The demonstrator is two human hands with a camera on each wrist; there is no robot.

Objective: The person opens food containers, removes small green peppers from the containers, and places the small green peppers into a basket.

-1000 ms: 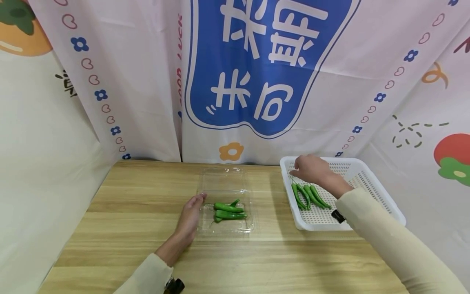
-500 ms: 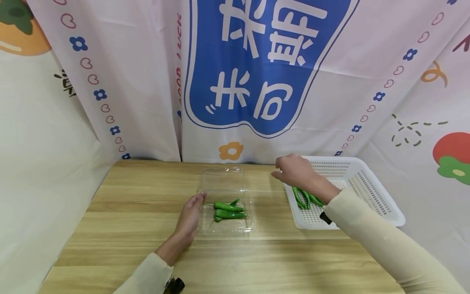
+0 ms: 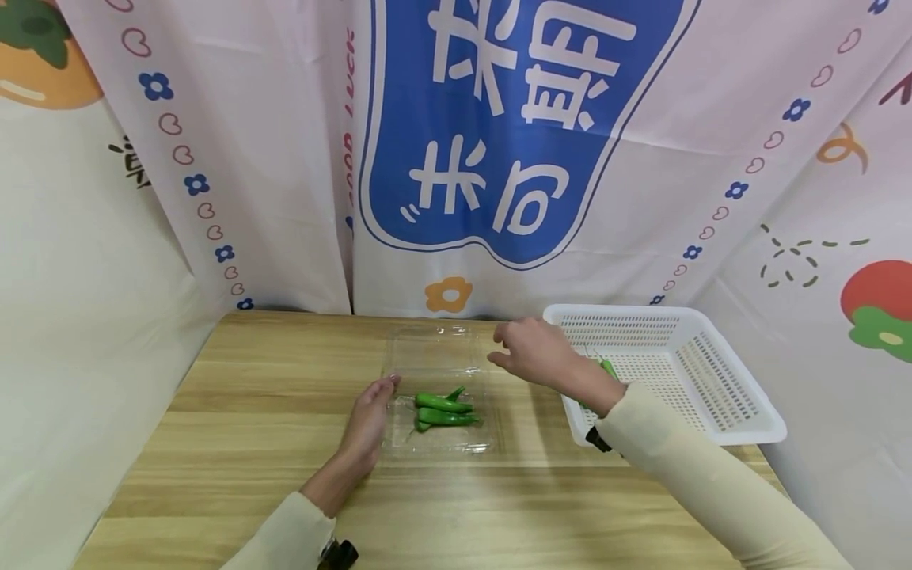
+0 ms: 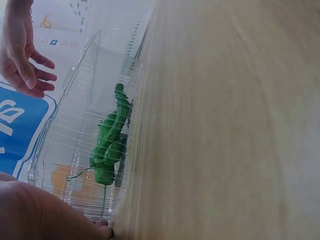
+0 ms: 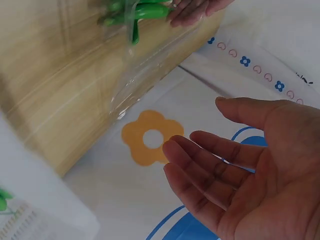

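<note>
A clear plastic clamshell box [image 3: 435, 348] lies with its lid open on the table, several green chili peppers [image 3: 445, 404] inside its near half. My left hand [image 3: 366, 419] holds the box at its left side; in the left wrist view a fingertip [image 4: 105, 231] sits right at the box's lower corner. My right hand [image 3: 534, 352] is raised just right of the lid, with fingers spread and loosely bent. In the right wrist view the palm of this right hand [image 5: 235, 175] faces the camera and holds nothing.
On the right stands a white perforated plastic basket [image 3: 741, 380]; more green chili peppers [image 3: 608, 368] in it are mostly hidden behind my right forearm. The wooden table [image 3: 235, 412] ends at a printed cloth backdrop [image 3: 285, 158], with cloth walls on both sides.
My right hand has moved left, from over the basket, past its left rim, to beside the box's lid. My left hand, the box and the peppers in it stay where they were.
</note>
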